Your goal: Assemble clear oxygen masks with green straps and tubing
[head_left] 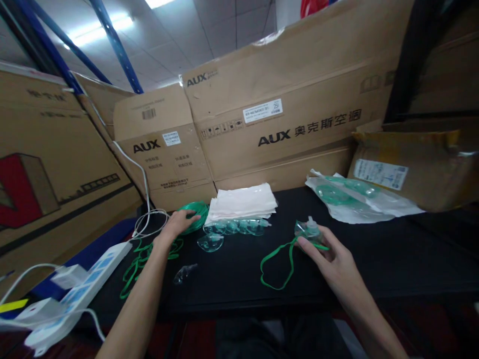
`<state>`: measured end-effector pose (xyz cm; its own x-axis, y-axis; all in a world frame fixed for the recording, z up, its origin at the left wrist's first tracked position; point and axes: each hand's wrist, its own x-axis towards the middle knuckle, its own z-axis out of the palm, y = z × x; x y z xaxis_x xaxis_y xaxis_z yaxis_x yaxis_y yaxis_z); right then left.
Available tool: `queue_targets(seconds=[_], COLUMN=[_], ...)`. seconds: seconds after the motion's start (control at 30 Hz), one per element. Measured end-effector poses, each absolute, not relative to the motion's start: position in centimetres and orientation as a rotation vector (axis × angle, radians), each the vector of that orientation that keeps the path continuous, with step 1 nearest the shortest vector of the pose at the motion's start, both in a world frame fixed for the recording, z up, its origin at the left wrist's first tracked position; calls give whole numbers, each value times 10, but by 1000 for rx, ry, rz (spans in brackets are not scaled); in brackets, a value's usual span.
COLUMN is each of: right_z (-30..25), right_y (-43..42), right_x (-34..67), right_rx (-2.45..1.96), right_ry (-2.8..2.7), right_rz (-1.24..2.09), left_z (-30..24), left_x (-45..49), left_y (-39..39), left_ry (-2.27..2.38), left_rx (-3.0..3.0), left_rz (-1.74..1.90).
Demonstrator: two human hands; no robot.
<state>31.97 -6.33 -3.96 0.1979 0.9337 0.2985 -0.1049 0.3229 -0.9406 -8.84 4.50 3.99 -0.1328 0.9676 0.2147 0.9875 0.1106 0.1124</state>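
My right hand (327, 249) is closed around a clear green-tinted oxygen mask (309, 229) with a pale connector pointing up. The mask's green elastic strap (279, 286) hangs in a loop to the left over the black table. At the left, my left hand (177, 224) reaches to a coil of green tubing (198, 214), its fingers stretched out at the coil's near side; whether they touch it is unclear. Several clear masks (243, 227) lie in a row before a stack of white sheets (243, 202). One more mask (210, 242) lies nearer me.
Green straps (130, 274) lie beside my left forearm, with a small clear plastic piece (185, 273) nearby. A white power strip (78, 294) and cables run along the left. Packaged masks (359, 199) lie before an open carton (415, 169); large cardboard boxes (284, 114) wall the back.
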Motion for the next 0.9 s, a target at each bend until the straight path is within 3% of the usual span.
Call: queue_targets(seconds=[0.47, 0.9], right_z=[-42, -42], right_y=[-65, -65], right_x=[320, 320], right_rx=[-941, -915], right_ry=[-1145, -1157], right_rz=[960, 956], left_z=[26, 37], left_x=[-90, -106], left_y=[55, 62], left_ry=[-2313, -2392], left_rx=[-1885, -1833], left_rz=[-464, -958])
